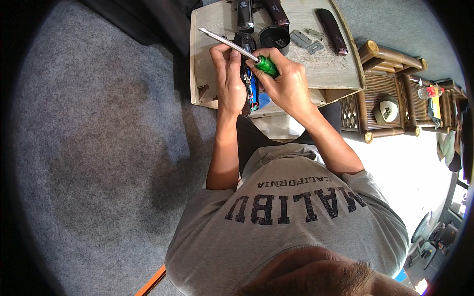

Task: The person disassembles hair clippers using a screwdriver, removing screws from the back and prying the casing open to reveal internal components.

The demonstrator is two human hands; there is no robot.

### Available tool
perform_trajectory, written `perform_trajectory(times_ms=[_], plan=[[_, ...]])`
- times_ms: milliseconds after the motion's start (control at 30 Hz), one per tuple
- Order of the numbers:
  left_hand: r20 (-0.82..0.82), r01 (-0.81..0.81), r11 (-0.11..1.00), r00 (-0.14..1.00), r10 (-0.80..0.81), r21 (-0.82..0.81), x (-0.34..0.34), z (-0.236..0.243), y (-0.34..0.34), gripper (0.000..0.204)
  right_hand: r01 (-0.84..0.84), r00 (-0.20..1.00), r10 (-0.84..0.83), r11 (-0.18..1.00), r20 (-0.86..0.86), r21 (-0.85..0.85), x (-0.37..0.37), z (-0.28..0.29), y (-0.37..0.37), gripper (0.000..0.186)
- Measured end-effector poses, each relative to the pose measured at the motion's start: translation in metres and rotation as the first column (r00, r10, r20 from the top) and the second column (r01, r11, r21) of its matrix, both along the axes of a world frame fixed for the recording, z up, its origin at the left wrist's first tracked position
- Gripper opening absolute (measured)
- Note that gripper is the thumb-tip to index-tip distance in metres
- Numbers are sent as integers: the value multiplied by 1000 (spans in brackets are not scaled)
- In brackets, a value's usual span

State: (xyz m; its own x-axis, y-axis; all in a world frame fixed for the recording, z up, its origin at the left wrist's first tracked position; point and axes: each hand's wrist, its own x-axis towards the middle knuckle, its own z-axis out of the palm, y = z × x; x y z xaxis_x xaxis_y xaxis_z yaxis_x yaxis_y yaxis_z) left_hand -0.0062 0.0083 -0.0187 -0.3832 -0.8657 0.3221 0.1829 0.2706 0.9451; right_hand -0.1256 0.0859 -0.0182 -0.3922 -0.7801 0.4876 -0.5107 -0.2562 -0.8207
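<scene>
My left hand (230, 88) is wrapped around an opened hair clipper (251, 93), holding it upright over the near edge of a small table (343, 66). Wires and a blue part show inside its dark casing. In my right hand (289, 79) is a screwdriver (267, 66), gripped by its green handle. Its long metal shaft crosses above the clipper and points to the far left, the tip free of anything. Beyond my hands stands a round black cup (274, 39); what lies inside is too small to name. Flat grey metal clipper blades (307, 42) rest to its right.
A dark red casing piece (332, 32) lies at the table's right, another (276, 12) at the back beside a black one (245, 15). Bamboo furniture (385, 93) stands to the right, bearing a cap (386, 110) and a plastic bottle (430, 92). Grey carpet (98, 123) spreads left.
</scene>
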Motion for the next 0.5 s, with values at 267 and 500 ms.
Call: perform_trajectory(times_ms=[267,500], plan=[[-1,-18,999,1000,18,-32,-1,-1,-1,32,-7,999,6,1000,-32,-26,-1,-2,1,28],[46,-25,997,999,29,-78,-3,3,1,28,6,993,-19,994,-116,-109,-1,1,3,29]])
